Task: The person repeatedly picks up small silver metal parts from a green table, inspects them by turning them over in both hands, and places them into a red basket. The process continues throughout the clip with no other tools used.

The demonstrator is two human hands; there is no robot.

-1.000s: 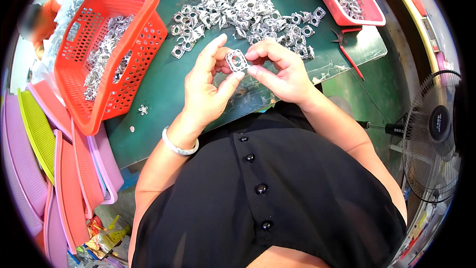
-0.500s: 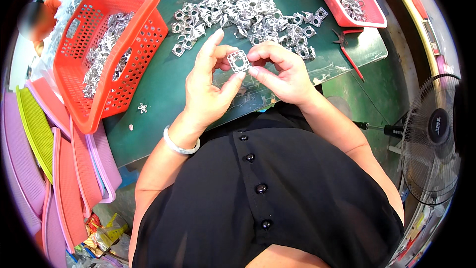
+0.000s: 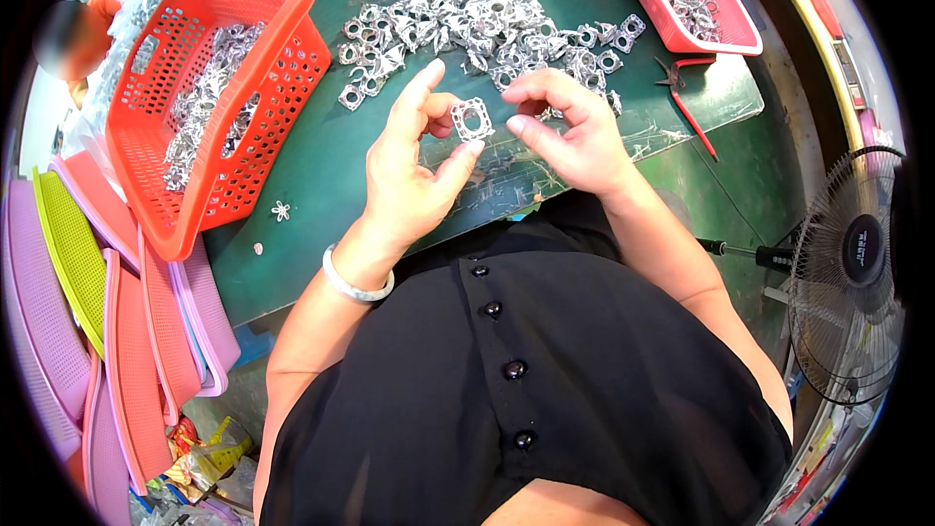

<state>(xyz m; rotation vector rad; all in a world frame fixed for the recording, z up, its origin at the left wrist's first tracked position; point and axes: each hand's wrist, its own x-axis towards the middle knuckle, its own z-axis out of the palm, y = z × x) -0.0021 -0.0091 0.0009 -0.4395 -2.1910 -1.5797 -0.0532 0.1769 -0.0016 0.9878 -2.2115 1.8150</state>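
Note:
Between the thumb and fingers of my left hand is a small silver metal frame piece, squarish with a round hole in its middle. My right hand is just to its right, apart from the piece, with a gap between thumb and forefinger and nothing visible in it. Beyond both hands a heap of similar silver metal pieces is spread over the green table.
A red perforated basket with metal pieces stands at the left, a pink tray of them at the far right. Red-handled pliers lie near the table's right edge. A flower-shaped piece lies left. A fan stands at right.
My right hand has let go of the metal frame piece and drawn a little to the right, its thumb and forefinger apart. My left hand keeps the piece almost in place.

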